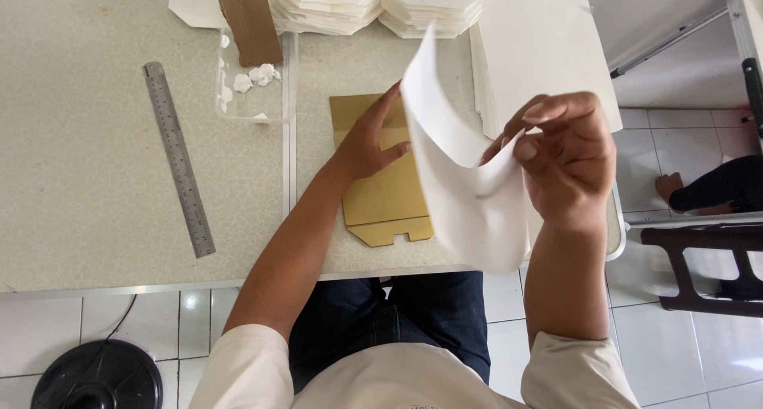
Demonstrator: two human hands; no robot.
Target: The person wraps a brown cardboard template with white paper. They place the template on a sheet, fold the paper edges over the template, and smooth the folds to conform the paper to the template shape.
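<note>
Overhead view of a work table. The left hand, fingers spread and flat, presses on a brown card template lying at the centre of the frame, its notched end toward the table's near edge. The right hand, raised at centre right, pinches a curling white paper sheet between thumb and fingertips; the sheet hangs in the air, overlapping the template's right side as seen from above, and is not yet laid flat. The step in hand appears to be bringing a fresh sheet to the template. The next move would probably call for lowering the sheet square onto the card and keeping the card from sliding under the left palm. At the upper edge lie stacks of folded white paper and a pile of flat sheets. At upper left, a steel ruler lies diagonally beside a clear plastic tray holding white scraps and a brown card strip.
</note>
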